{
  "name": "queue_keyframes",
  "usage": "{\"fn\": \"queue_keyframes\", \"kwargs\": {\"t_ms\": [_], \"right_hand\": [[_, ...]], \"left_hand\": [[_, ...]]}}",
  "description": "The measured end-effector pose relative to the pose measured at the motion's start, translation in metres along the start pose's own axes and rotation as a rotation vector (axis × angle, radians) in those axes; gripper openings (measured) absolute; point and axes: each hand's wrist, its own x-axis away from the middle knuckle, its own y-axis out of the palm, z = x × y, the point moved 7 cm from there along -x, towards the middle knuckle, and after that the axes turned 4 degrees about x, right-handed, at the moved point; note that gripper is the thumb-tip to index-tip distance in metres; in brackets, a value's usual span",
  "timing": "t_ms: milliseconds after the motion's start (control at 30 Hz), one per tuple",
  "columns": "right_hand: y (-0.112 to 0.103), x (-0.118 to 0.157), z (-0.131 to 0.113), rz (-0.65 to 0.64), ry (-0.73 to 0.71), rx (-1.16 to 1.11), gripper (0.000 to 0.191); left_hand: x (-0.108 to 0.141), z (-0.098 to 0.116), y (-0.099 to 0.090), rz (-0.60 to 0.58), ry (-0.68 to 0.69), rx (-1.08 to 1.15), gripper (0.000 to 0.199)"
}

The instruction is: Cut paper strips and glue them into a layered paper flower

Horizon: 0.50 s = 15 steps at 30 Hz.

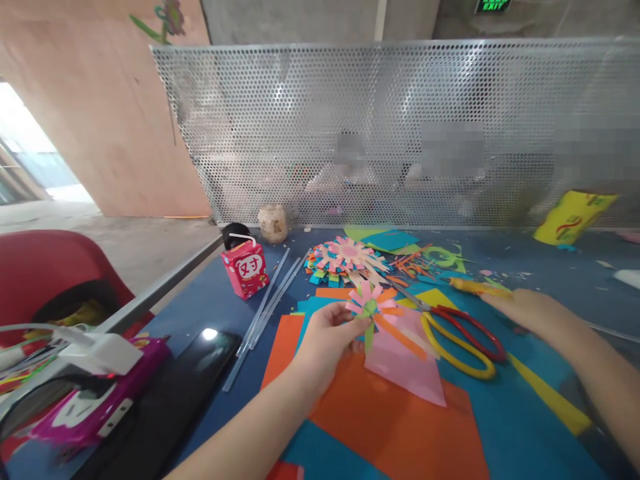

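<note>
Pinched between the thumb and fingers of my left hand (333,337) is a small paper flower (370,300) with pink and orange petals and a green middle. Off to the right, my right hand (515,307) has its fingers on a yellow glue gun (475,287); both are somewhat blurred and the fingertips are hard to make out. Scissors (457,333) with red and yellow handles lie between the hands, blades toward the flower. Beneath my left hand are a pink sheet (405,373) and an orange sheet (395,427) on blue paper (520,413).
Finished fringed paper flowers (345,257) are piled beyond my left hand, beside paper scraps (415,260). Clear glue sticks (270,307), a red drink carton (246,268), a jar (273,223) and a phone (175,400) occupy the left. A perforated metal screen (320,133) borders the table's back.
</note>
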Motion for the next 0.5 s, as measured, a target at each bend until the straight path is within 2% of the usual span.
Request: {"fn": "queue_keyframes", "kwargs": {"t_ms": [100,167,233,300,367,433,500], "right_hand": [[-0.008,0.0,-0.01,-0.03,0.204,0.15,0.033],[-0.02,0.007,-0.034,0.04,0.257,0.2,0.029],[-0.03,0.017,-0.065,0.113,0.256,0.205,0.038],[-0.036,0.029,-0.095,0.18,0.219,0.146,0.041],[-0.034,0.038,-0.114,0.145,0.159,0.124,0.036],[-0.03,0.044,-0.129,0.103,0.006,0.123,0.029],[-0.029,0.048,-0.141,0.125,-0.209,0.156,0.025]], "left_hand": [[0.0,0.001,-0.001,0.028,0.029,0.015,0.033],[-0.001,0.001,-0.001,0.027,0.047,-0.006,0.03],[-0.002,0.001,-0.001,0.012,0.067,-0.041,0.026],[-0.003,0.003,-0.001,0.006,0.099,-0.085,0.022],[-0.004,0.005,-0.004,0.028,0.127,-0.139,0.018],[-0.004,0.007,-0.007,0.066,0.139,-0.197,0.015],[-0.005,0.008,-0.009,0.09,0.141,-0.235,0.015]]}}
